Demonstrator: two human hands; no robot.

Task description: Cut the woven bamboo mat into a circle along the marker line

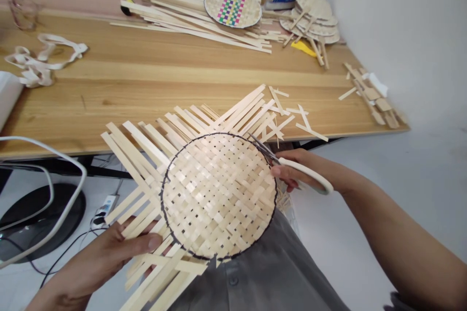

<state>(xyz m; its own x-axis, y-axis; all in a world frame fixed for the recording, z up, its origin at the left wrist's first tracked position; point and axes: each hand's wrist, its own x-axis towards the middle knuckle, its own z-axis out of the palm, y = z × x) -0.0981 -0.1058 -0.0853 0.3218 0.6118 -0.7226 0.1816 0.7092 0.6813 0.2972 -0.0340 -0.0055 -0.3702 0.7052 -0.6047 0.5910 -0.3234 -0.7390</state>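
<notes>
A single woven mat [219,194] of pale bamboo strips was held between the two hands, over a lap covered by a grey garment [255,272]. A black circle [166,175] was drawn on its weave, and loose strip ends stuck out beyond that line on the side toward the left hand and on the far side.

The left hand [105,257] was closed on the mat's near-left strip ends, with the thumb pressed on top and the fingers underneath. The right hand [295,172] was wrapped around the white handle of one pair of scissors [292,165]. The blades were set at the mat's far-right rim, right on the black line; whether they were parted could not be told.

Just beyond the right hand, a scatter of short cut-off pieces [288,116] lay on the wooden table [146,77]. Well beyond both hands, one round disc [233,7] with a coloured checked middle rested on a heap of long strips [189,14]. To its right lay a stack of plain handled fans [314,14], whose number could not be counted surely. Far out beyond the left hand, one tangled white strap [40,58] lay on the table.
</notes>
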